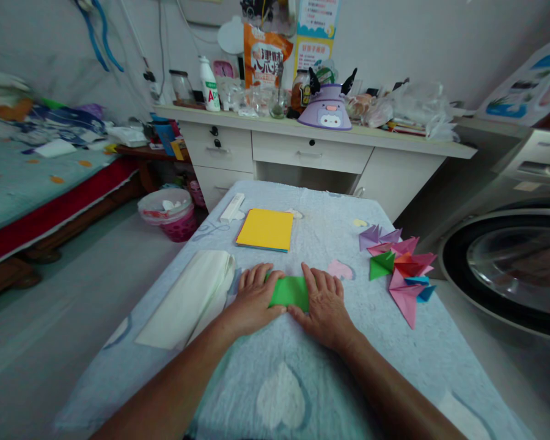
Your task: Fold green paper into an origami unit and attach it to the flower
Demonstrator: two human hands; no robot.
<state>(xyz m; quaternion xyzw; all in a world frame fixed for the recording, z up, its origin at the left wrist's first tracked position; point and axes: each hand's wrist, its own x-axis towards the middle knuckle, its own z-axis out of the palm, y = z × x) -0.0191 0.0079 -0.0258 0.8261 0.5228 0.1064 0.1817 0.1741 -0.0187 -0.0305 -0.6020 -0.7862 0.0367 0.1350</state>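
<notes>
A green sheet of paper (289, 292), shaped as a rectangle wider than it is deep, lies flat on the cloth-covered table. My left hand (257, 296) rests over its left end, fingers stretched forward and thumb by the near edge. At the right end, my right hand (323, 299) lies with spread fingers, its thumb also at the near edge. Both palms face down, and they cover the paper's two ends. Beyond my hands sits a stack of square paper (264, 229) with a yellow sheet on top.
Folded white material (187, 299) lies left of my hands, and a white narrow box (232, 208) is farther back. Several colourful origami pieces (401, 263) are grouped on the right. A washing machine (508, 244) stands beyond the right edge, a bin (169, 211) at left.
</notes>
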